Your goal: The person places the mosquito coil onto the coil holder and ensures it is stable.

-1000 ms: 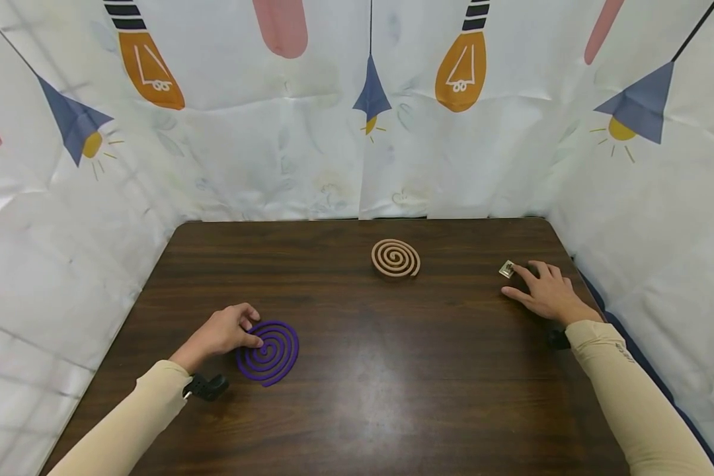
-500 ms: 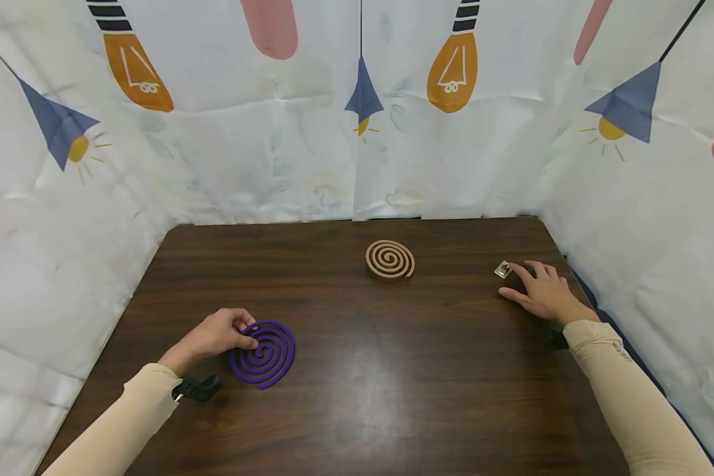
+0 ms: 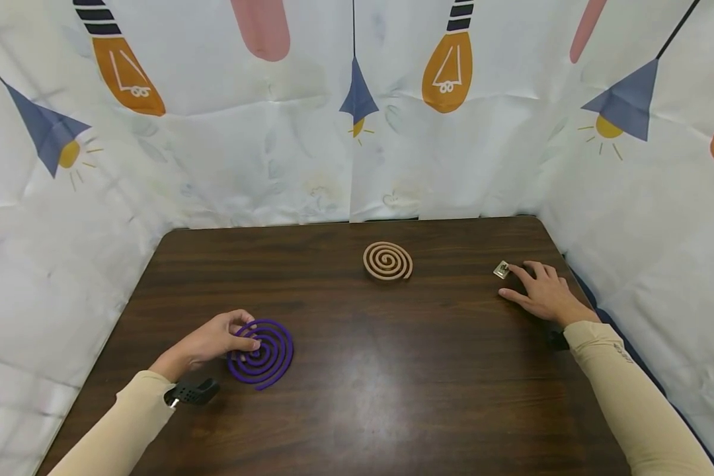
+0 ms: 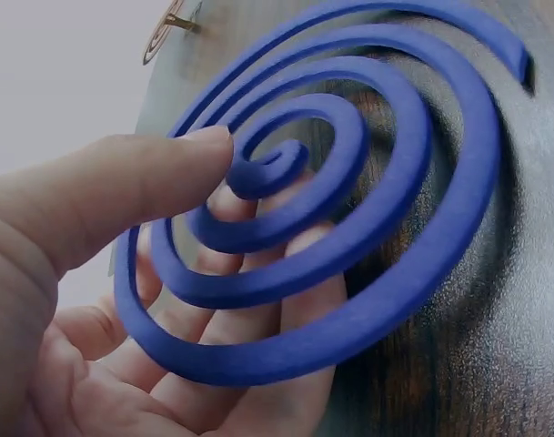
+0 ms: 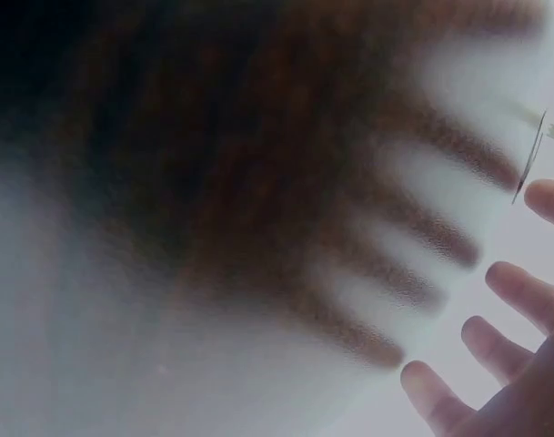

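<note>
A purple mosquito coil [image 3: 274,354] is at the left of the dark table. My left hand [image 3: 211,338] holds it, thumb on top near the centre and fingers beneath it. In the left wrist view, the coil [image 4: 422,255] tilts, and its fingers [image 4: 249,309] show between the rings. On the right, a small metal coil stand [image 3: 500,270] lies on the table. My right hand [image 3: 544,294] rests beside it with spread fingers, the index fingertip at the stand. A tan mosquito coil [image 3: 388,261] sits near the back, between the hands.
The brown wooden table [image 3: 363,370] reaches back to a white curtain [image 3: 244,152] printed with lamps and bulbs. More curtain hangs along both sides. A dark device sits on the left wrist [image 3: 192,393].
The fingers of my left hand have slid from the coil's edge to underneath it, and the coil looks slightly raised. My right hand stays at the stand. The head view has shifted a little.
</note>
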Tool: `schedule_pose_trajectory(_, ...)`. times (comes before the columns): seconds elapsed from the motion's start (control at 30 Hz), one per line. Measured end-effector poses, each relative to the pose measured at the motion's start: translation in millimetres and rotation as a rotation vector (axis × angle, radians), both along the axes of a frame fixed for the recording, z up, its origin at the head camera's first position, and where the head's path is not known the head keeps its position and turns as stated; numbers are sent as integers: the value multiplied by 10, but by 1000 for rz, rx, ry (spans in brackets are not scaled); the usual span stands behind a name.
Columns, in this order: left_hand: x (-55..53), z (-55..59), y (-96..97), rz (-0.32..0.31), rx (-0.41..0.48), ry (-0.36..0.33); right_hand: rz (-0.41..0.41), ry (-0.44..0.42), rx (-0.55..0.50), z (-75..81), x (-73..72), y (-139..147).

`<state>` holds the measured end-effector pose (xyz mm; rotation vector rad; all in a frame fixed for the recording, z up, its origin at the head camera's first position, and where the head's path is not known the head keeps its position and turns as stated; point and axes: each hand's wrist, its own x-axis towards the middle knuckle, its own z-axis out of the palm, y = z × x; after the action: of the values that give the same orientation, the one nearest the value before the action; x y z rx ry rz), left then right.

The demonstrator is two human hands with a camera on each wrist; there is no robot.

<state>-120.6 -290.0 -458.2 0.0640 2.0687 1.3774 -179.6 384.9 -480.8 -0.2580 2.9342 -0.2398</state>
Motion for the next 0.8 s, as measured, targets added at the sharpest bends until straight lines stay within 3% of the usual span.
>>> schedule_pose_trajectory(0.8, 29, -58, 56, 80, 137, -64, 3, -7, 4, -8, 29, 26)
